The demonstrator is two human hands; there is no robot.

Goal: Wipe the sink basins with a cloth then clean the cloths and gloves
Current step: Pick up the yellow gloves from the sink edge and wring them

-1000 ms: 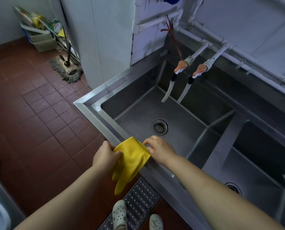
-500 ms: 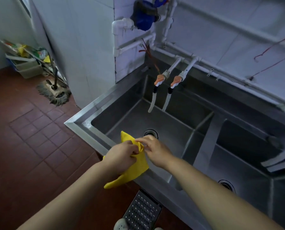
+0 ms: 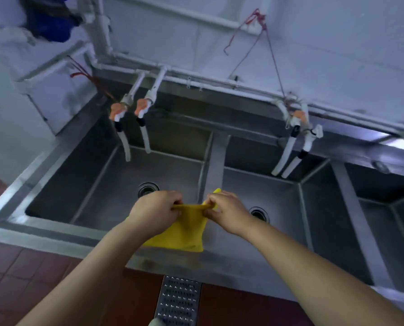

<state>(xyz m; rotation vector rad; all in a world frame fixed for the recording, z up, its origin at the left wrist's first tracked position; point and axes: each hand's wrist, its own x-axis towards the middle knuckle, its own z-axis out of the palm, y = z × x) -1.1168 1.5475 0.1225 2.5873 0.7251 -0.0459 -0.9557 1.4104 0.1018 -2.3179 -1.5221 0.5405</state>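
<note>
A yellow rubber glove (image 3: 185,231) hangs over the divider between the left basin (image 3: 116,184) and the middle basin (image 3: 278,203) of a steel sink. My left hand (image 3: 155,214) pinches the glove's top edge on the left. My right hand (image 3: 227,211) pinches the same edge on the right, and the edge is stretched taut between them. The glove's lower part droops toward the sink's front rim (image 3: 55,236). No cloth is in sight.
Two orange-handled taps (image 3: 128,109) with hoses hang over the left basin, and another pair (image 3: 297,121) over the middle one. A third basin (image 3: 384,201) lies to the right. White pipes (image 3: 196,78) run along the tiled wall. A metal floor grate (image 3: 178,300) sits below the sink.
My view has swung right and up to face the sink squarely. Both hands moved the glove from the left front rim toward the basin divider and pulled its edge apart.
</note>
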